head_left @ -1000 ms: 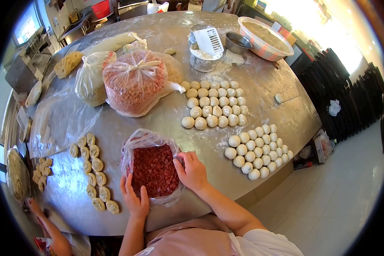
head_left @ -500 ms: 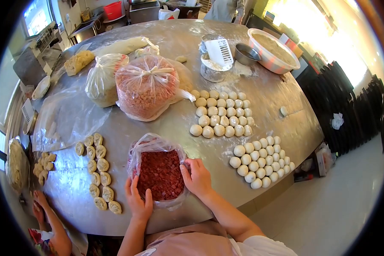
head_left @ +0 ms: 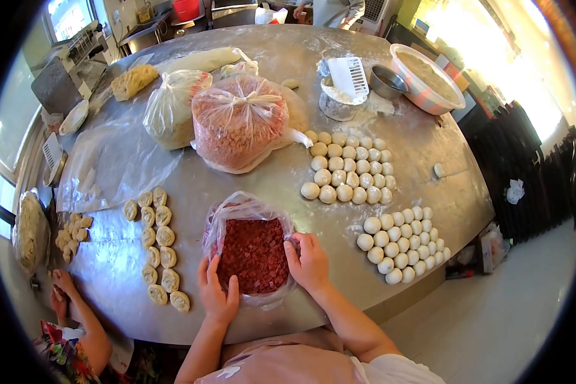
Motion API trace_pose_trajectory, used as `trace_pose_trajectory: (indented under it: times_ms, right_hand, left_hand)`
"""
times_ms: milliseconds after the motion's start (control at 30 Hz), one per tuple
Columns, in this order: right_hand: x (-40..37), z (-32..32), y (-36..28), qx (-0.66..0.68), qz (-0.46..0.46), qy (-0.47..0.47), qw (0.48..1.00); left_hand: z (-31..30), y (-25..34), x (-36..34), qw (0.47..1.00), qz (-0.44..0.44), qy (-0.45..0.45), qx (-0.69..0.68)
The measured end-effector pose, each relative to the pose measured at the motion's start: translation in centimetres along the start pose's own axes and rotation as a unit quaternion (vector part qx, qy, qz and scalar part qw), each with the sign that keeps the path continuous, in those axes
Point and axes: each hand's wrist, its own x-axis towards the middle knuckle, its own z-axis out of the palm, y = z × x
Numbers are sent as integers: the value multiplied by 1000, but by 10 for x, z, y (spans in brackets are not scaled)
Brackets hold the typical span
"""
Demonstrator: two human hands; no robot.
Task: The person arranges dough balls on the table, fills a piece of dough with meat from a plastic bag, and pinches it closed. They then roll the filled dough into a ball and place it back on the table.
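A clear plastic bag (head_left: 216, 221), its mouth spread wide, stands on the metal table near the front edge, full of dark red chopped filling (head_left: 253, 256). My left hand (head_left: 219, 291) rests against the bag's lower left side, thumb and fingers apart. On the right rim of the same bag lies my right hand (head_left: 307, 259), its thumb at the inner edge and the fingers curled around the plastic. Left of the bag are rows of coiled dough pieces (head_left: 165, 236). Round dough balls (head_left: 406, 237) sit in rows to the right, with another group (head_left: 349, 165) farther back.
Behind the bag stand a tied bag of pink filling (head_left: 240, 121) and a second tied bag (head_left: 173, 115). A flour container (head_left: 339, 102), metal bowl (head_left: 387, 82) and large tub (head_left: 429, 80) are at the back right. A co-worker's hands (head_left: 63, 288) show at lower left.
The whole view has shifted, so the table items appear farther right and slightly higher. Both hands keep their places at the bag. A hand of the person at the back has come into view.
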Motion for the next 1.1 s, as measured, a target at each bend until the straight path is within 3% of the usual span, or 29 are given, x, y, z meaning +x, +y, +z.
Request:
trace_pose_trajectory:
  times_ms: [1100]
  right_hand:
    - [2,-3,-3,-6,7,-9,1000]
  left_hand:
    - [3,-4,-1,1000,9,14,0]
